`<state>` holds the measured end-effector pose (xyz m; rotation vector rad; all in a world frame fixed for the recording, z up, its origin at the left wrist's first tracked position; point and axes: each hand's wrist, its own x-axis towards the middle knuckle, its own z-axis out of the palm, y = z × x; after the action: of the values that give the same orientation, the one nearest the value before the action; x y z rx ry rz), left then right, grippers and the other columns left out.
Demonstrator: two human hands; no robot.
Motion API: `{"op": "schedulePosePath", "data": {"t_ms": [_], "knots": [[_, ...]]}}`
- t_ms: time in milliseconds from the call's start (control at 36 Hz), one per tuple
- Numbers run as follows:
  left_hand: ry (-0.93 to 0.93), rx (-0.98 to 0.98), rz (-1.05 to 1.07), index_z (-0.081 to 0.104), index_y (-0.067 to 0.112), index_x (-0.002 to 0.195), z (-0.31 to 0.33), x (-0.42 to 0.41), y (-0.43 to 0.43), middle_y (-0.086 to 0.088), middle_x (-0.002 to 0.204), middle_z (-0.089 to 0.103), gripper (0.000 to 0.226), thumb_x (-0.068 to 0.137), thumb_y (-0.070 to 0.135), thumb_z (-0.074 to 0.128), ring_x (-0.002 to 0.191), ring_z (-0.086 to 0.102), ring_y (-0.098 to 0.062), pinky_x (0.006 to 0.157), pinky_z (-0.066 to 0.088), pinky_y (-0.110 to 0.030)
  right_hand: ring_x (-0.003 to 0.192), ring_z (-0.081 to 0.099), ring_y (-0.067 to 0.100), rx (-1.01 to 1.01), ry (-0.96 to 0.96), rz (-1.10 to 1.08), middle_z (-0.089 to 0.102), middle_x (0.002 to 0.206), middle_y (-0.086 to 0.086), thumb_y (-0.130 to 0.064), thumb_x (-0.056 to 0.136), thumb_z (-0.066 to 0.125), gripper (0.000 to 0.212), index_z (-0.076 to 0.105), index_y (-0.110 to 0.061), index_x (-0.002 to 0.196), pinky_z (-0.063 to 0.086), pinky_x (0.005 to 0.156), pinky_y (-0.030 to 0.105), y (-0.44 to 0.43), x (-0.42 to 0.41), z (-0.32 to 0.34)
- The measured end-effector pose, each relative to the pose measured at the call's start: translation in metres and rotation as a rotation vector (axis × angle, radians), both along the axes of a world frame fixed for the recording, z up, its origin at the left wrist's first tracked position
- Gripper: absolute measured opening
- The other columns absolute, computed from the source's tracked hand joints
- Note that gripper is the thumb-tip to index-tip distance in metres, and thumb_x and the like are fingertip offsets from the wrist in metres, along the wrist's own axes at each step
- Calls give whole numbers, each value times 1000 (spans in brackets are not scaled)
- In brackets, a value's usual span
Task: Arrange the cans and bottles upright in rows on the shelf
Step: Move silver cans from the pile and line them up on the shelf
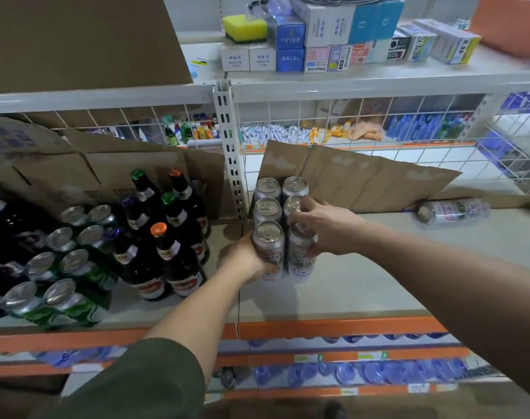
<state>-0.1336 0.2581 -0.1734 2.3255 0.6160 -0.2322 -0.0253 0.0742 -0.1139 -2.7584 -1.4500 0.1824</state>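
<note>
Several silver cans stand upright in two short rows at the left end of the shelf (pixel 363 285). My left hand (pixel 245 258) grips the front left silver can (pixel 268 243) from its left side. My right hand (pixel 321 225) is closed over the top of the front right silver can (pixel 300 261). Behind them stand more upright cans (pixel 268 189). One silver can (pixel 451 211) lies on its side at the back right of the shelf, blurred. On the left shelf section stand dark bottles (pixel 167 249) and green cans (pixel 73 267) in rows.
Torn cardboard (pixel 363 179) leans against the wire-mesh back behind the cans. A white slotted upright post (pixel 232 152) divides the two shelf sections. The upper shelf holds small boxes (pixel 318 34) and a large carton (pixel 76 40). Blue-capped bottles (pixel 378 373) fill the shelf below the orange edge.
</note>
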Motion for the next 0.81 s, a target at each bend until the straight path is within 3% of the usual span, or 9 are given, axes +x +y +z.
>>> {"op": "schedulePosePath", "data": {"t_ms": [83, 194, 389, 500, 611, 806], "knots": [[2, -9, 6, 59, 41, 116, -5, 0, 0, 9, 104, 70, 84, 37, 56, 85, 94, 67, -21, 87, 58, -40, 102, 53, 34, 19, 45, -16, 37, 121, 0, -37, 64, 90, 79, 45, -37, 129, 52, 75, 42, 1, -1, -2], [-26, -64, 9, 59, 40, 106, -16, 5, 3, 12, 96, 73, 80, 30, 54, 82, 87, 70, -17, 84, 60, -40, 97, 55, 38, 36, 62, -39, 38, 119, 3, -39, 65, 89, 78, 45, -32, 130, 51, 80, 47, 1, -1, -2], [-68, -119, 13, 61, 32, 123, -19, 3, 3, 6, 112, 72, 73, 58, 28, 95, 101, 66, -21, 89, 52, -33, 99, 57, 40, 65, 92, -88, 39, 122, 9, -38, 65, 90, 81, 44, -29, 131, 53, 82, 47, 4, -5, -11], [-49, -99, 14, 59, 36, 120, -18, 2, 2, 7, 110, 72, 77, 51, 36, 94, 99, 67, -21, 91, 55, -38, 101, 58, 41, 21, 74, -88, 38, 126, 10, -33, 66, 89, 79, 43, -25, 130, 53, 81, 47, 8, -6, -10], [-19, -19, 17, 56, 48, 108, -32, 8, 9, 16, 99, 72, 86, 28, 64, 82, 91, 69, -18, 85, 59, -40, 99, 59, 41, 17, 87, -93, 36, 126, 9, -32, 65, 90, 82, 41, -23, 130, 53, 81, 48, 10, -5, -12], [-3, -10, 17, 54, 49, 110, -36, 12, 11, 15, 103, 71, 93, 22, 67, 79, 93, 68, -18, 87, 58, -39, 98, 58, 40, 33, 107, -102, 37, 124, 6, -32, 63, 91, 78, 41, -25, 124, 54, 79, 50, 9, -3, -15]]}}
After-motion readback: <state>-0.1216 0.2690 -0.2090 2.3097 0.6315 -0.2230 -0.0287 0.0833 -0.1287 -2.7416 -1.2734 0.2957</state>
